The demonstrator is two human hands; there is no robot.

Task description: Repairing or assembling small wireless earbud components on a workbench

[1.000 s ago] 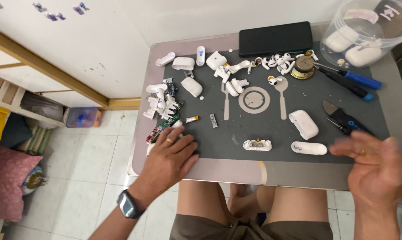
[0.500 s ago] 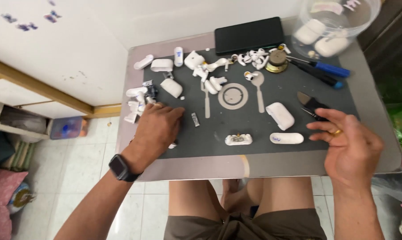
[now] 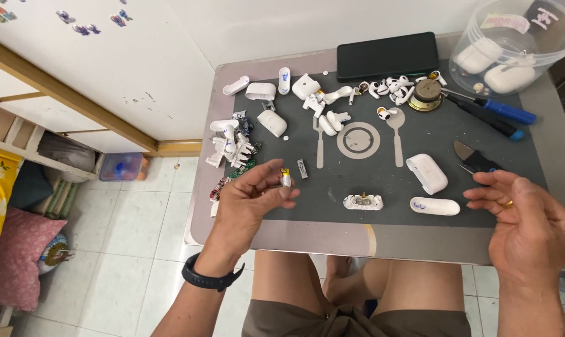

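White earbud cases (image 3: 427, 173) lie on a dark grey mat (image 3: 370, 168) printed with pale cutlery outlines.

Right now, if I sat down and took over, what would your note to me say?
Left hand: pinching a small silver cell above the mat's left edge.
Right hand: open, empty, at the mat's right edge beside the cutters.
On the mat: an opened case base, a lid, a whole white case, loose earbuds, screwdrivers.
Done: several cases lie in pieces. Left: the whole case is unopened.
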